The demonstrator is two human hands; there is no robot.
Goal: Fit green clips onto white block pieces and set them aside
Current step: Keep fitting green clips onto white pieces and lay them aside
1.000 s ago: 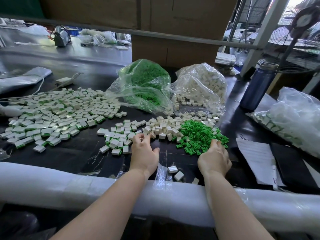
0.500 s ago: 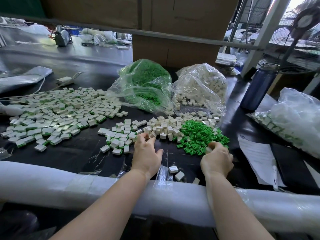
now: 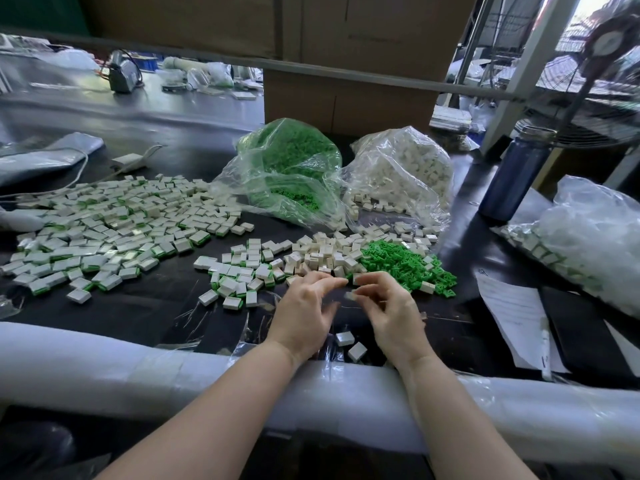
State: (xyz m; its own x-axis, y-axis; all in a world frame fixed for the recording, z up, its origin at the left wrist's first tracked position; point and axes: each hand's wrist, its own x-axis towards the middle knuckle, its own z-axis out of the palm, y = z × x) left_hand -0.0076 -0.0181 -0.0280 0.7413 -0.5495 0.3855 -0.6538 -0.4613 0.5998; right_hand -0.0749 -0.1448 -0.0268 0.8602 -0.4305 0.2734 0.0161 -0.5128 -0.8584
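a: what are the hands doing?

b: they meet near six o'clock on the table (image 3: 145, 313); the right hand (image 3: 391, 317) pinches a small white piece, probably a block; the left hand (image 3: 304, 317) has its fingers stretched toward it; whether it grasps anything i cannot tell, it's blurred.

a: why there?

b: i'd guess for reach; the loose white blocks (image 3: 322, 254) sit at twelve, the loose green clips (image 3: 398, 261) at one, the finished pieces (image 3: 104, 230) spread at ten, out of the way.

a: and the bags?

b: the green bag (image 3: 291, 164) holds clips; the clear bag (image 3: 405, 168) holds white blocks; another bag (image 3: 588, 237) at three looks like finished ones.
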